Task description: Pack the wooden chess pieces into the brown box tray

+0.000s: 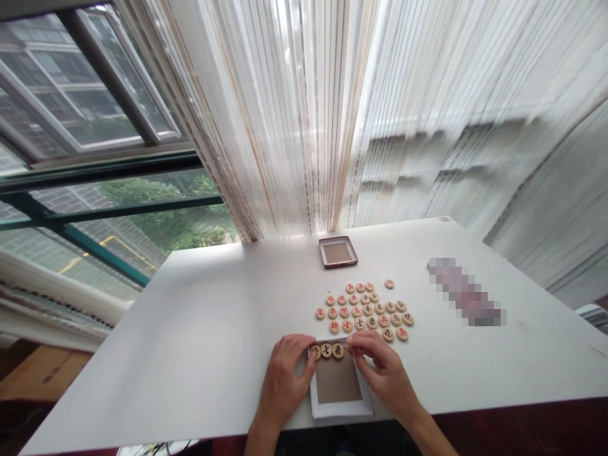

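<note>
A shallow white-walled box (342, 411) with a brown bottom lies at the table's near edge. Along its far wall sit three round wooden Chinese chess pieces (337, 351) in a row, marked in black. My left hand (286, 373) grips the box's far left corner, its thumb by the leftmost piece. At the far right corner, my right hand (384, 368) has thumb and fingertips pinched together at the end of the row; whatever they hold is hidden. Just beyond the box, many loose Chinese chess pieces (356, 311) lie face up, with red or black characters.
The box lid (338, 252), dark-rimmed, lies farther back on the white table (228, 329). One red-marked piece (389, 284) is apart from the others. A blurred pinkish object (468, 292) lies at the right. Curtains (304, 126) hang behind the table, with a window at the left.
</note>
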`<state>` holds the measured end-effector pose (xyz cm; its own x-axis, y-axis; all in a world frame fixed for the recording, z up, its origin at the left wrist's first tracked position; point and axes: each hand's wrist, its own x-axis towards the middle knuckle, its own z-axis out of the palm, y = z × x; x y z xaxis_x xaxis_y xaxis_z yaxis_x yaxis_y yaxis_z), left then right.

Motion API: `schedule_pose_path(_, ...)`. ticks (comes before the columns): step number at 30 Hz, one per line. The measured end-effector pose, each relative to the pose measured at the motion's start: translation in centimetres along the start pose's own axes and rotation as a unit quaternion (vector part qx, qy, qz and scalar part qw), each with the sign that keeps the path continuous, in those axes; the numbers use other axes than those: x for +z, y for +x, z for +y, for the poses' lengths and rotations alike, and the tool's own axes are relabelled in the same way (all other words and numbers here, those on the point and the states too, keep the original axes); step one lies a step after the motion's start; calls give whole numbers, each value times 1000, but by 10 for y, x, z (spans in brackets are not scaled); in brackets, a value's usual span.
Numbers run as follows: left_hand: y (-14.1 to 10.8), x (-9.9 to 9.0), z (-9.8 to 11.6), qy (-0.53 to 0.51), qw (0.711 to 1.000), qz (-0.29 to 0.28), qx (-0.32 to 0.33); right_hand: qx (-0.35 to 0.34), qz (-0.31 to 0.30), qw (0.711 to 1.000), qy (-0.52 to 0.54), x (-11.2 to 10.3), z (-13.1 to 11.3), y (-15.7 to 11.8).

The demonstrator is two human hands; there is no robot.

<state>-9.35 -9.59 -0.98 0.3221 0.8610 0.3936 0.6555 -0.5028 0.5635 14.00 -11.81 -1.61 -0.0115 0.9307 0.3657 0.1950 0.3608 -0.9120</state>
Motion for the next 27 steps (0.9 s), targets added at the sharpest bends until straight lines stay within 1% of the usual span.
schedule_pose_path(7, 1, 1, -4, -17, 1000, -8, -13, 25, 9, 998, 60, 1, 2, -1)
schedule_pose_path(11, 1, 0, -4, -22, 999, -12, -24, 31, 13, 997, 66, 1, 2, 0)
schedule_pose_path(21, 3, 1, -4, -25, 999, -8, -36, 39, -10, 998, 49, 0, 0, 5)
schedule_pose_path(27, 4, -1, -1, -30, 999, -3, -41, 32, -31, 996, 75, -2, 4, 3)
